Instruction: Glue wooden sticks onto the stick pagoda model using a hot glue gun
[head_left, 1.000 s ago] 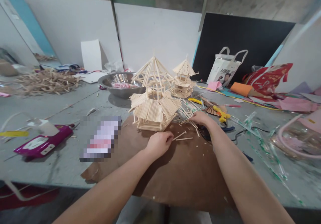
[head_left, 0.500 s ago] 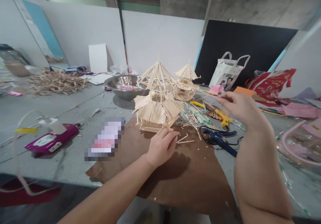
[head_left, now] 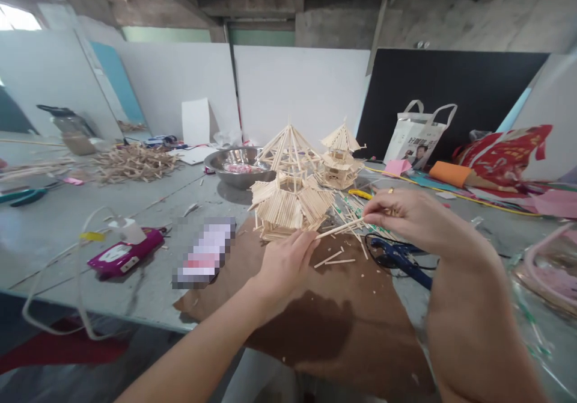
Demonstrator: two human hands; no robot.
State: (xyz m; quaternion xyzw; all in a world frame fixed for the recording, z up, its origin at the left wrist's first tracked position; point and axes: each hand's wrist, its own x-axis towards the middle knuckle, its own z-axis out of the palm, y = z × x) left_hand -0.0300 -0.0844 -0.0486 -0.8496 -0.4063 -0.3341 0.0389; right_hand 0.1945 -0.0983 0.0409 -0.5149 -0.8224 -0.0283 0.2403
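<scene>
Partly behind right fingers (head_left: 377, 219): thin stick (head_left: 340, 228)

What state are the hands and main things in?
Right hand, pinching a stick
Left hand, at the stick's other end, grip unclear
Larger stick model, lower roof covered, upper roof open framework
Smaller stick model, standing, top roof covered
Metal bowl, upright, holding a packet
Power strip, white plug inserted
Tote bag, handles raised

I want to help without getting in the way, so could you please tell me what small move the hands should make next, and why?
I would probably steady the stick with the left hand: the right hand pinches one end, while the other end lies at the left hand, whose grip is hard to make out.
</scene>
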